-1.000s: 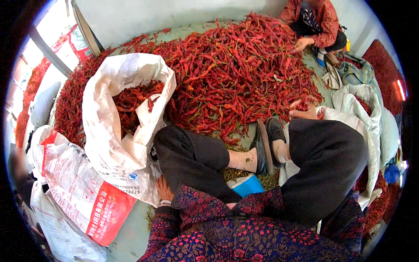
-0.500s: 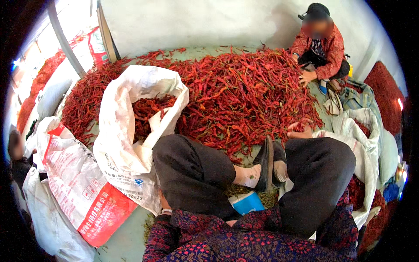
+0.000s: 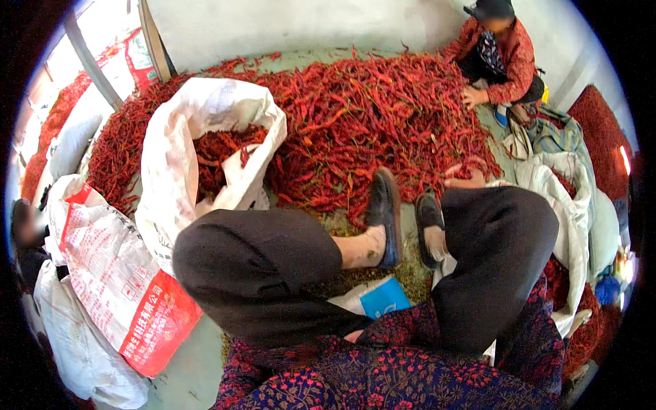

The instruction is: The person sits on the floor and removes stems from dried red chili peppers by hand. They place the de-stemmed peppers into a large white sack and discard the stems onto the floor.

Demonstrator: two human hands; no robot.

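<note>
Beyond my right knee, my right hand [image 3: 466, 179] is at the near right edge of a big heap of red chili peppers [image 3: 383, 123]. Its fingers curl around a few chilies; my knee covers the wrist. My left hand is out of sight, with my raised left leg over the place where its wrist was. Close to my left knee stands an open white woven sack [image 3: 167, 174], partly filled with chilies. A blue and white packet [image 3: 385, 298] lies between my legs.
Across the heap at the far right, a co-worker [image 3: 509, 65] squats with a hand at the chilies. At left lies a red and white printed sack [image 3: 116, 266]. More white sacks [image 3: 557, 198] of chilies stand to my right. A pale wall [image 3: 307, 27] closes the back.
My left knee has swung left and my left foot has shifted away from the right one. My left wrist has gone out of sight. The whole view has tilted slightly downward.
</note>
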